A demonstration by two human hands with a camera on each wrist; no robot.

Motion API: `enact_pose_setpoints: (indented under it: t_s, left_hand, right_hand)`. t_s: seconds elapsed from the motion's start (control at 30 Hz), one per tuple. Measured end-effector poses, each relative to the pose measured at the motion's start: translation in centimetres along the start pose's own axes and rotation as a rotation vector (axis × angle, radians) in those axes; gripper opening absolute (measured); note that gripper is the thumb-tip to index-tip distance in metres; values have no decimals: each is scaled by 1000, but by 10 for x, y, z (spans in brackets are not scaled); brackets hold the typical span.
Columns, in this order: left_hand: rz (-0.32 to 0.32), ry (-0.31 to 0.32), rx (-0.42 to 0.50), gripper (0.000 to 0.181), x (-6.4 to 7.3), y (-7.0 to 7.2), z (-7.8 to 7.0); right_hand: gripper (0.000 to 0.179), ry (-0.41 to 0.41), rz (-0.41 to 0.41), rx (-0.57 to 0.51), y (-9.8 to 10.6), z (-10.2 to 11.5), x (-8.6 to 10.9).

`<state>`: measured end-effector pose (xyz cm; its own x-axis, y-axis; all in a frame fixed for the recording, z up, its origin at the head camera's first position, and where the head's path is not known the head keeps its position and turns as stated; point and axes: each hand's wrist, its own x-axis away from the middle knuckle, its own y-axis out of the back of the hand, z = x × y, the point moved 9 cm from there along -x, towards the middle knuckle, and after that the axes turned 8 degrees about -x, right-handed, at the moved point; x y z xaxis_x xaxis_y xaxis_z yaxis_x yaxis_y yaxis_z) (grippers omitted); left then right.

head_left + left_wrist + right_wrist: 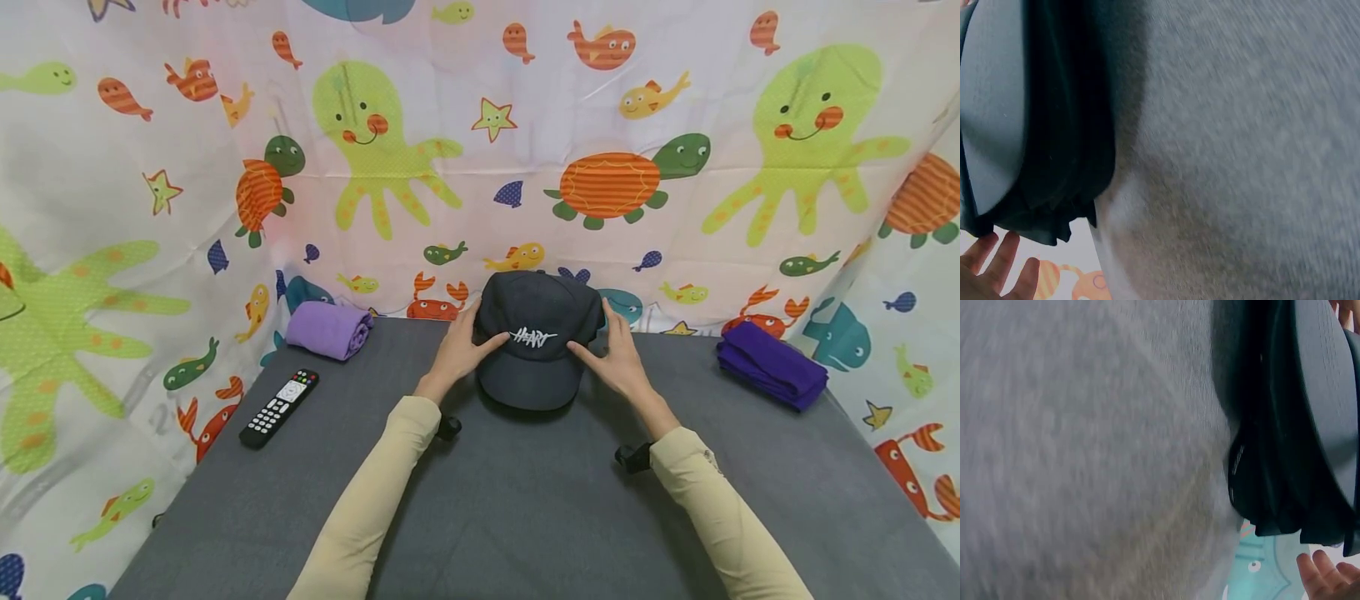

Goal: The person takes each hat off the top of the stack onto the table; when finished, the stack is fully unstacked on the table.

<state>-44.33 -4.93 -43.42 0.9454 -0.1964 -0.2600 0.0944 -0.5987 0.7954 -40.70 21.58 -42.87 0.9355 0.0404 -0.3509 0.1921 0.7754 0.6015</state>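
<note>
A dark baseball cap (537, 333) with white lettering on its front is at the back middle of the grey table, its brim toward me. My left hand (465, 350) holds its left side, thumb on the front by the lettering and fingers along the side. On the opposite side my right hand (617, 354) holds it likewise, thumb on the front. In the left wrist view, fingertips of the left hand (997, 269) meet the cap's edge (991, 112). The right wrist view shows layered dark edges under the brim (1329, 394); what they belong to is unclear.
A rolled lilac cloth (328, 330) lies at the back left, with a black remote control (279, 408) in front of it. A folded dark purple cloth (772, 365) lies at the right. A curtain printed with sea animals (465, 200) hangs behind the table (510, 517).
</note>
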Motion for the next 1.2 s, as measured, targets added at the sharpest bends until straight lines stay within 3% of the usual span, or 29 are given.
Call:
enact_pose_setpoints:
  t_s: [0.2,0.37,0.77,1.0,1.2]
  left_hand:
    - [-35,-10,150,95,-2,-1,-2]
    - [-66,-14,238,89,-1,1,-5]
    - [-114,27,277,85,8,5,-8]
    - [-155,31,296,85,17,13,-11]
    - [-189,49,292,83,27,20,-13]
  right_hand:
    - [95,42,-24,-132,-4,6,4]
    - [93,45,-59,-181,-4,10,7]
    - [86,16,-116,-304,-3,17,18]
    - [80,10,-118,-415,10,57,30]
    - [78,-39,-142,-488,3,36,26]
